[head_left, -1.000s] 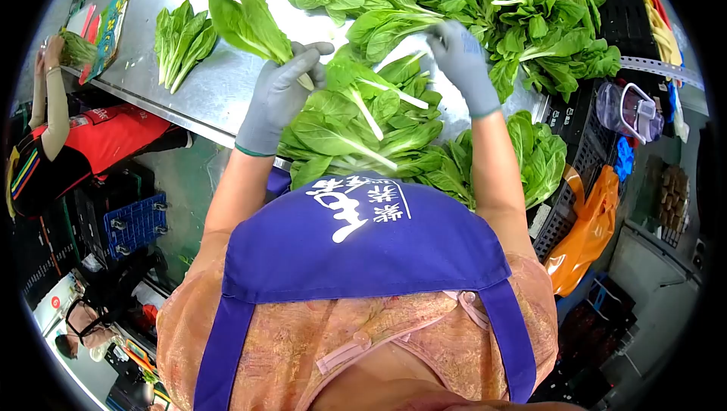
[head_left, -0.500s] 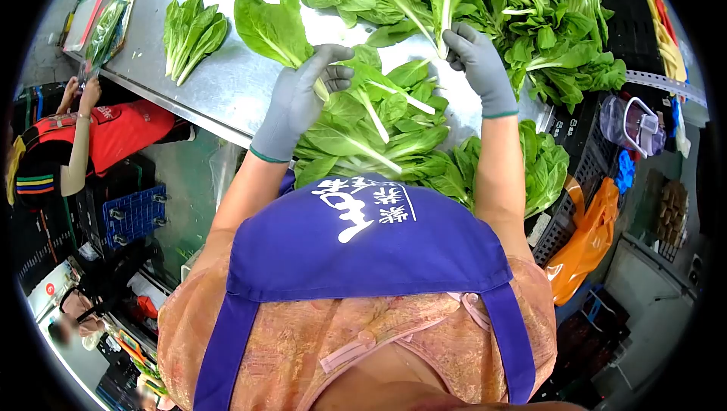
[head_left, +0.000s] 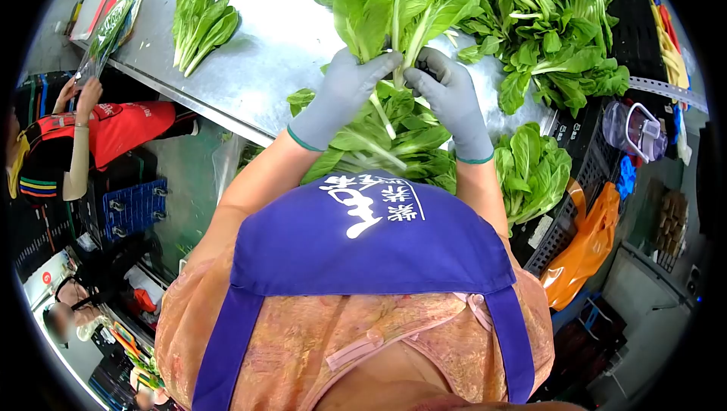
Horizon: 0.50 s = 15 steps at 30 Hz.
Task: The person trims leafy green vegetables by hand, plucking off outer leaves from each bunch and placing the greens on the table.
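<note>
Centrally, two gray-gloved hands hold leafy greens above the metal tabletop (head_left: 284,40), close in front of the blue apron (head_left: 371,252). The left hand (head_left: 337,96) is closed, its thumb and fingers pinching the stem end of the left greens (head_left: 360,17), whose broad leaves point away from the wearer. The right hand (head_left: 452,100) is likewise nearly closed, with curled fingers gripping the pale bases of the right greens (head_left: 424,9). The two held portions lie side by side, their leaves overlapping, and the fingertips of both hands are near each other.

Beneath and nearer the wearer, loose greens (head_left: 379,142) lie spread between the forearms. A small bunch (head_left: 203,28) rests apart on the left part of the tabletop; a large heap of greens (head_left: 549,28) occupies the far right. Further greens (head_left: 531,172) lie just beside the right forearm, near a black crate (head_left: 553,240). Beyond these are a clear container with a handle (head_left: 634,131) and an orange plastic item (head_left: 587,248).

At far left, a co-worker in a red apron (head_left: 125,127) holds a clear bag (head_left: 104,47) containing greens at the tabletop's edge.
</note>
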Motion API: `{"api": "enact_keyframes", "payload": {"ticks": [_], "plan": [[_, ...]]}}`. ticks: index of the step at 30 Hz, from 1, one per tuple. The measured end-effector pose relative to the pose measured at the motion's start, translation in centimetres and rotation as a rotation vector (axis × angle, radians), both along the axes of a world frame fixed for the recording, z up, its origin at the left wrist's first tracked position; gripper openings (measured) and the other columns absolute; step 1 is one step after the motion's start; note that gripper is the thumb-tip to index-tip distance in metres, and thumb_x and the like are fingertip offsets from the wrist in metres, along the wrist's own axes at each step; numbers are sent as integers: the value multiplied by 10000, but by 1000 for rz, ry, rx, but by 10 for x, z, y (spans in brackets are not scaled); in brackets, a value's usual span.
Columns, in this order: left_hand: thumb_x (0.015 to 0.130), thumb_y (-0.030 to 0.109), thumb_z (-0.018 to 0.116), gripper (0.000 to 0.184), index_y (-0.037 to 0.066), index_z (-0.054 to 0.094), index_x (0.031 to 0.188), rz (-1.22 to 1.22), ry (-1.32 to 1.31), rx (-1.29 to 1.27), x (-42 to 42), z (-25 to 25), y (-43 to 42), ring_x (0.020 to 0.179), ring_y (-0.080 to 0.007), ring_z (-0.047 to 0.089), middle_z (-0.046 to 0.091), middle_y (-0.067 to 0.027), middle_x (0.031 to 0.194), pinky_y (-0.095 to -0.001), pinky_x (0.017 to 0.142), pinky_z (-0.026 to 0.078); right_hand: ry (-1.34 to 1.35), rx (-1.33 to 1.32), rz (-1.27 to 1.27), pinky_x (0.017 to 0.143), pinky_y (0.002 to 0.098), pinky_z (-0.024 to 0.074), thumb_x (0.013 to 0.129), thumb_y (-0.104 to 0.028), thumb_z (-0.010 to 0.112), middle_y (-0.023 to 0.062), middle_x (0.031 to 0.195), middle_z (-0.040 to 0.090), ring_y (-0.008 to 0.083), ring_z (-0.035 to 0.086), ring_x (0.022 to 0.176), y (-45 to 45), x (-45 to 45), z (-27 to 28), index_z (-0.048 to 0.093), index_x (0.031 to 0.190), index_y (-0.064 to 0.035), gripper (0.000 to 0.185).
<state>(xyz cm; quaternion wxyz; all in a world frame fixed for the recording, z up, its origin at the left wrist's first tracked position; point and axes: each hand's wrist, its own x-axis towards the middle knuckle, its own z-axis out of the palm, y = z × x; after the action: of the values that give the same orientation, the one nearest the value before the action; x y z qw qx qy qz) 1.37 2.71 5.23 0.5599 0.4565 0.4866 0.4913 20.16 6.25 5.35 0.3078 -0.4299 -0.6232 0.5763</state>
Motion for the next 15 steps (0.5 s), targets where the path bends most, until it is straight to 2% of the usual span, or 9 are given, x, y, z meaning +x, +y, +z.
{"api": "enact_keyframes", "payload": {"ticks": [1,2,4,7,10,15], "plan": [[986,192,592,330,-52,622,1205,-12,70,14,-1,1,-1,967,-178,651,653,-111,1153,-338,842,547,-87,43,0,639,242,455,899,-155,653,28,825,643,81,548,704,-2,-1,0,631,1082,46,273],[982,185,596,318,-51,631,1193,-14,90,108,-4,-6,-2,961,-175,650,654,-106,1149,-334,844,546,-61,90,-72,642,238,465,900,-147,649,26,812,640,78,564,713,-4,-4,0,634,1069,46,257],[972,170,605,296,-49,650,1167,-20,132,292,-8,-18,-4,949,-169,650,656,-96,1141,-327,849,544,55,-12,-103,646,231,473,912,-152,643,24,820,639,76,570,716,-5,-3,-2,633,1082,40,256],[966,164,616,300,-44,645,1180,76,-316,-86,-4,-2,-6,930,-166,654,654,-94,1143,-325,826,552,204,-129,-135,650,224,482,926,-157,636,23,834,637,75,575,721,-4,-1,-3,631,1100,32,257],[961,158,622,291,-37,649,1176,92,-360,-82,-2,-3,-8,918,-168,655,655,-97,1133,-320,807,557,266,-165,-119,651,223,482,933,-166,639,22,850,635,74,572,725,-8,-2,-4,625,1114,27,265],[930,171,671,306,-27,647,1162,76,-201,-60,-3,-8,-9,916,-127,656,690,-84,1040,-285,777,548,220,-180,-119,658,222,476,927,-180,651,7,859,633,73,566,729,-12,-7,0,630,1113,27,279]]}}
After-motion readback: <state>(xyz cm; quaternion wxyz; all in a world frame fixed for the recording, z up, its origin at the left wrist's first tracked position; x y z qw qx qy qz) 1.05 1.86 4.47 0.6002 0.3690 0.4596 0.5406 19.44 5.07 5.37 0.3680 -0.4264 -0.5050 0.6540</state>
